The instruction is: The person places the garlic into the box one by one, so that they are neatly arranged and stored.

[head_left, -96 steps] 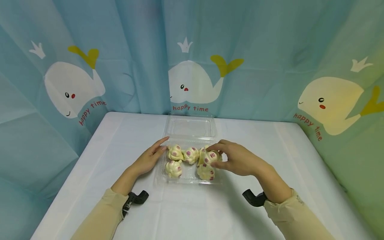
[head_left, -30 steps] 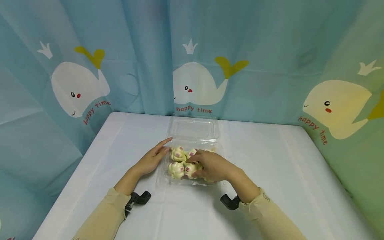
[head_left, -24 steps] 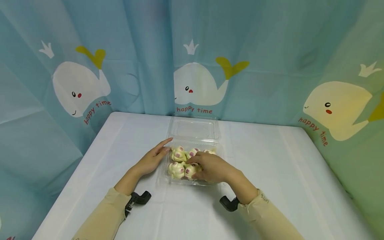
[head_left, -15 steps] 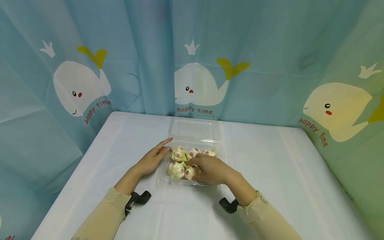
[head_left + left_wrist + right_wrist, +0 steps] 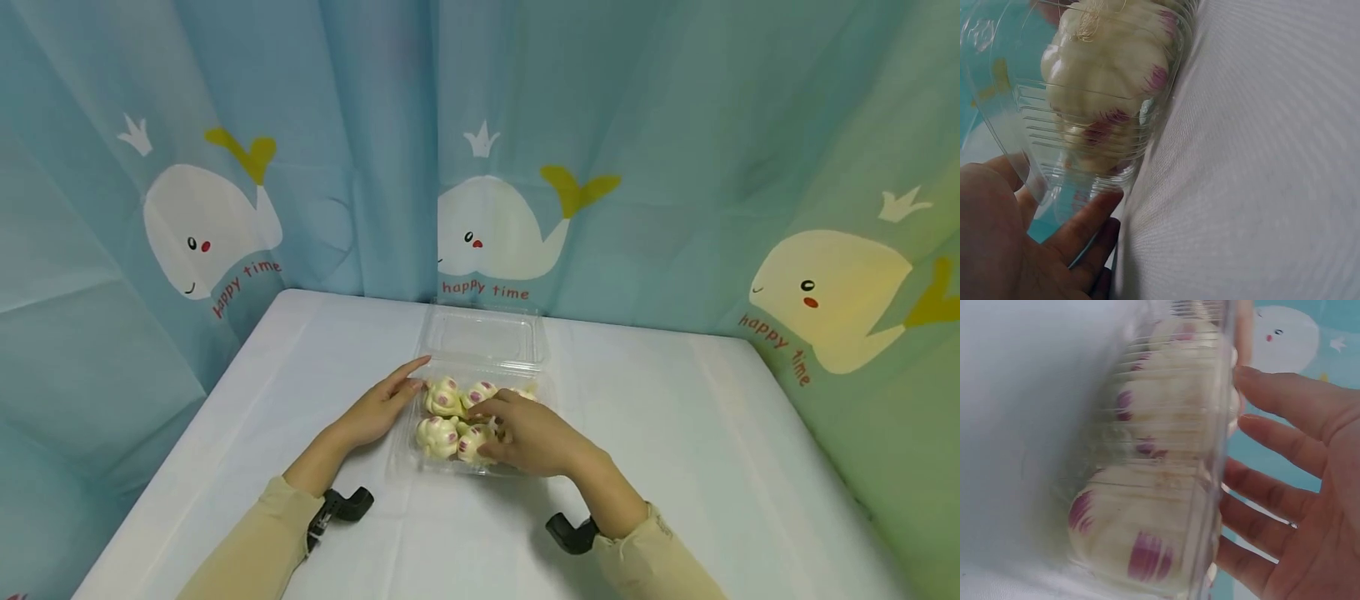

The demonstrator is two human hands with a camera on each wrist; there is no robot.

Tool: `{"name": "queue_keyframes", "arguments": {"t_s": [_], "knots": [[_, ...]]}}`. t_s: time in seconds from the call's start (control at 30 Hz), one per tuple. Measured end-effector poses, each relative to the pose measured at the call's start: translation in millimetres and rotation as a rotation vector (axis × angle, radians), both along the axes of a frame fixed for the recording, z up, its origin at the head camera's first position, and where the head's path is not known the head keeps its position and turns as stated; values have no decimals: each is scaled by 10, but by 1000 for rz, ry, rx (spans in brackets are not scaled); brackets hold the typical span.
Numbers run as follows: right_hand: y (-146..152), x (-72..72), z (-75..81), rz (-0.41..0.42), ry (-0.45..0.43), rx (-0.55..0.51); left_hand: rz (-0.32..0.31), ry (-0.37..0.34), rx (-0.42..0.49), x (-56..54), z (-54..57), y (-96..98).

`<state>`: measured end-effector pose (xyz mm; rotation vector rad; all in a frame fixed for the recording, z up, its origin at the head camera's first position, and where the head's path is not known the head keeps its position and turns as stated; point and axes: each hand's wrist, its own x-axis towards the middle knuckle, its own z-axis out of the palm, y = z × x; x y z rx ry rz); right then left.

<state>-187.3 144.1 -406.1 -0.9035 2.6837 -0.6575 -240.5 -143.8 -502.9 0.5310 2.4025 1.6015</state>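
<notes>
A clear plastic clamshell box [image 5: 442,467] holds several white garlic bulbs with purple marks, set in two rows. My left hand [image 5: 375,412] lies along the box's left side, fingers extended, and in the left wrist view its fingertips [image 5: 1107,199] are at the ribbed wall. My right hand [image 5: 540,440] reaches over the box's right part, thumb and fingers spread loosely about the front middle garlic bulb [image 5: 472,444]. In the right wrist view, its fairly straight fingers [image 5: 1266,487] meet the bulbs over the rim. This hand hides the front right of the box.
The box's lid [image 5: 483,337] lies folded back toward the curtain [image 5: 660,250] printed with whales. A white cloth [image 5: 645,392] covers the table. Black camera mounts [image 5: 573,533] stick out from both wrists.
The right hand has brought a garlic bulb from over the right side to the front middle spot, and its fingers have loosened around it. The left hand has stayed put; the head view has shifted slightly.
</notes>
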Motion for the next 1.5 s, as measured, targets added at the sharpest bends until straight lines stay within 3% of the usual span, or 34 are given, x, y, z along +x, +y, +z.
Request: {"name": "queue_keyframes", "arguments": {"t_s": [0.2,0.47,1.0,1.37,1.5], "knots": [[55,38,15,-19,21,-97,4,-1,4,11,-29,-6],[132,41,62,-21,20,-180,-15,3,9,14,24,-2],[380,40,201,-117,91,-208,-8,-3,4,15,39,3],[576,-77,223,-168,104,-207,4,-48,48,-31,47,-4],[646,-143,252,-185,129,-193,1,-45,38,-60,98,-16]]}}
